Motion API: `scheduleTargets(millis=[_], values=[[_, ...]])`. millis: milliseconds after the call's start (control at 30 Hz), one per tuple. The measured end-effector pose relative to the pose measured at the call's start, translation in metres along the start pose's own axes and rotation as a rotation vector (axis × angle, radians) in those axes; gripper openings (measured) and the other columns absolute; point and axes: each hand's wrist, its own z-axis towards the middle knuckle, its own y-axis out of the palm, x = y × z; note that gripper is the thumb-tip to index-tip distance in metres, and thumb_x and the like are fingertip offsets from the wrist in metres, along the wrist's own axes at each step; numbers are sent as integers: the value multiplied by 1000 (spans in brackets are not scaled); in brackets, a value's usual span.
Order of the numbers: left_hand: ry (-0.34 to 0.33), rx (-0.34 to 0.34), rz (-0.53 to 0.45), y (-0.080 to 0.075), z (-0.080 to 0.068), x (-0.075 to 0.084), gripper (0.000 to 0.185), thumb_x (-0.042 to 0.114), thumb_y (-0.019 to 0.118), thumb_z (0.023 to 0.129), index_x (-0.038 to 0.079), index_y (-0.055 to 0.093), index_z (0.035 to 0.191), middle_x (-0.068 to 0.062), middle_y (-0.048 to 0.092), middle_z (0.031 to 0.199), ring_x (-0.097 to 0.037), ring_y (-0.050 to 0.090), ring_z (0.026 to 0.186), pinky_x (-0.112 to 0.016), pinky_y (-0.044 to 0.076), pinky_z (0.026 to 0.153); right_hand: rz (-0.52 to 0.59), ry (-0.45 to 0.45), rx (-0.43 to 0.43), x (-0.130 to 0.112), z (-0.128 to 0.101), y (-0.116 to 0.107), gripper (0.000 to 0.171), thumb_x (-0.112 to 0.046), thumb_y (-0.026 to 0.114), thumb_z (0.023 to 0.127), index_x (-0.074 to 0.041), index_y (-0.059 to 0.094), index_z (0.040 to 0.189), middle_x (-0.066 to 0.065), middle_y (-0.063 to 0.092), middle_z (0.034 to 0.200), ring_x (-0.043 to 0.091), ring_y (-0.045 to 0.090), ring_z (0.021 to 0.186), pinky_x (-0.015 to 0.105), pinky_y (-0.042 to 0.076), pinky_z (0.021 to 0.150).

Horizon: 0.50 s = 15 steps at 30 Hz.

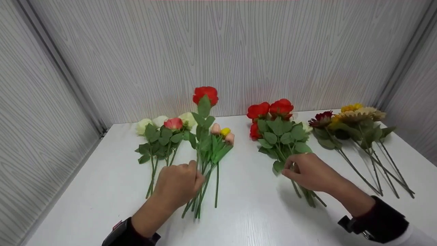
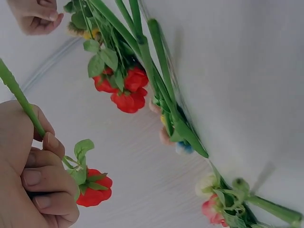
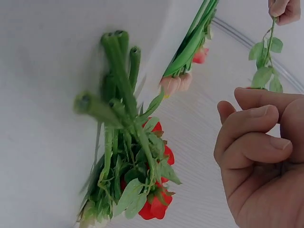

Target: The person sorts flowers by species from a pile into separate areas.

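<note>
On the white tabletop [image 1: 245,212] the left hand [image 1: 179,184] pinches the stem of a single red rose [image 1: 205,94] and holds it nearly upright — the long axis runs from the grip up to the bloom, which points at the back wall and stands clear above everything else. Just beside that grip, on its right, lies a bunch of pink and yellow buds [image 1: 222,133], stems toward the person; on its left, a bunch of cream and pink roses [image 1: 164,124]. The right hand [image 1: 309,172], fingers curled, rests on the stems of the red rose bunch [image 1: 271,118] — whether it actually grips them I cannot tell. Beyond it lie sunflowers [image 1: 358,114], heads away.
</note>
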Motion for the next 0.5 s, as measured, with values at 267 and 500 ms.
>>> scheduleTargets(millis=[267,500], values=[[189,83,-47,-16,-7,48,25,22,56,77,17,40,58,8,29,41,-3,18,39,-22,9,38,145,-145,-57,-36,-15,10,6,-28,63,89,-23,64,92,-8,46,53,2,40,44,22,39,45],[365,259,-128,-24,-15,80,25,21,54,73,19,37,55,7,26,42,-4,17,36,-21,7,37,423,-249,-402,-62,-33,22,31,-34,54,94,-29,52,125,-3,58,72,4,51,47,26,47,45]])
